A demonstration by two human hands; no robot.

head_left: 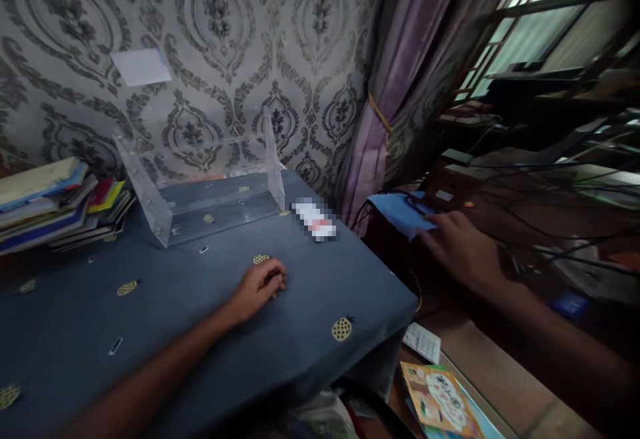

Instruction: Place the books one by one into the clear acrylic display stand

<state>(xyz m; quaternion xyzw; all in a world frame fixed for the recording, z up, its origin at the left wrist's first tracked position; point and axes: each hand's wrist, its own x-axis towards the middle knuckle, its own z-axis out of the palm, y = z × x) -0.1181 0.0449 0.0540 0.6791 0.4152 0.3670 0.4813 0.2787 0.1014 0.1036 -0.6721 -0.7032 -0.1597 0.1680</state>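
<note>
My left hand (261, 287) rests on the dark blue tablecloth (310, 305), its fingers loosely curled in with nothing seen in them. Beyond it stands a clear acrylic rack (225, 215) with upright side panels. A small white item with a red patch (315, 220), blurred out, lies right of the rack. Off the table's right side, my right hand (457, 245) is stretched out at the edge of a blue cloth (400, 212). Motion smears its fingers; whether they grip the cloth or only touch it I cannot tell.
Stacked books (55, 205) sit at the table's left. A purple curtain (380, 119) hangs behind the far corner. Black cables (530, 225) cross the dark surface at right. Below lie an orange booklet (440, 399) and a white keypad-like object (423, 342).
</note>
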